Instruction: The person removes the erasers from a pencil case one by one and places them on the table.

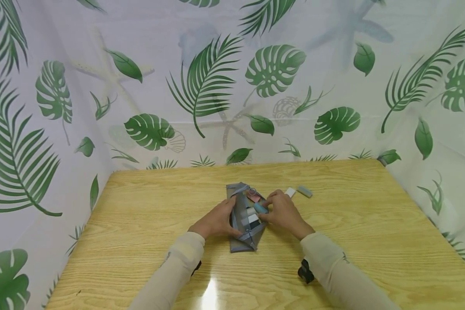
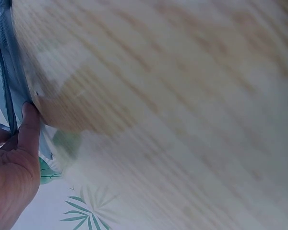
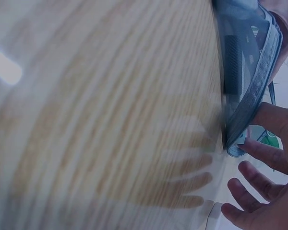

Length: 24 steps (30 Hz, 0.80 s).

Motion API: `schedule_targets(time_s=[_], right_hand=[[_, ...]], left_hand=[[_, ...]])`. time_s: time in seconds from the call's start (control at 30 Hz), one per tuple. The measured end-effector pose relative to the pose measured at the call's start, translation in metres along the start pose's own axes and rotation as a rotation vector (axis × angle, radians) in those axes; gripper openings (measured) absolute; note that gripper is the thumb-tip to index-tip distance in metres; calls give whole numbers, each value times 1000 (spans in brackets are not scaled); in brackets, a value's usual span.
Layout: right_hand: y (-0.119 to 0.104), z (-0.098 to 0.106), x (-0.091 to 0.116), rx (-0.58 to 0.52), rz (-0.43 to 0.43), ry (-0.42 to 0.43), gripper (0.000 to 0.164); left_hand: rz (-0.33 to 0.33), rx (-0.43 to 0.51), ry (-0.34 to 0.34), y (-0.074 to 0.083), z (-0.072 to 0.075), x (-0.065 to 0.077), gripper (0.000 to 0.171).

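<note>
A grey-blue mesh zipper pouch [image 1: 238,247] lies on the table with its mouth spread wide. My left hand [image 1: 217,218] grips its left side, the thumb near the lower end and the fingers near the upper end. Inside show a pink block [image 1: 253,196], white blocks [image 1: 253,218] and a dark piece. At the right side of the mouth, my right hand [image 1: 286,215] pinches a small blue block [image 1: 260,208] between thumb and forefinger. In the right wrist view, the other fingers [image 3: 245,194] are spread beside the pouch rim [image 3: 252,105].
Just beyond my right hand, a white block [image 1: 290,192] and a grey-blue block [image 1: 305,191] lie on the wooden table [image 1: 159,198]. A leaf-printed cloth [image 1: 217,86] hangs behind the table and along its sides.
</note>
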State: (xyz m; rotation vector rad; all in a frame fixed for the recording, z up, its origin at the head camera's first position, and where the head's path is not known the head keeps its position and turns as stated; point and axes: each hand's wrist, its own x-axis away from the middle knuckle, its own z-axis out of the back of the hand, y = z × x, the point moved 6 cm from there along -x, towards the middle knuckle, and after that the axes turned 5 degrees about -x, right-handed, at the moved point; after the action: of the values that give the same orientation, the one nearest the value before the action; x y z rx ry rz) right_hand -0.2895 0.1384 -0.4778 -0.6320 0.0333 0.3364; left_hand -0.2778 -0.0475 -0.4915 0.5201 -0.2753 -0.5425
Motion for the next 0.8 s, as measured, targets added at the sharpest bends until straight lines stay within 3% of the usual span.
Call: schedule_targets(time_s=[0.57, 0.8], right_hand=[[-1, 3, 1, -9, -5, 34, 26], [0, 5, 2, -25, 5, 59, 17]], left_hand=[[-5, 1, 5, 2, 1, 1, 114], [-14, 11, 8, 2, 1, 1, 114]])
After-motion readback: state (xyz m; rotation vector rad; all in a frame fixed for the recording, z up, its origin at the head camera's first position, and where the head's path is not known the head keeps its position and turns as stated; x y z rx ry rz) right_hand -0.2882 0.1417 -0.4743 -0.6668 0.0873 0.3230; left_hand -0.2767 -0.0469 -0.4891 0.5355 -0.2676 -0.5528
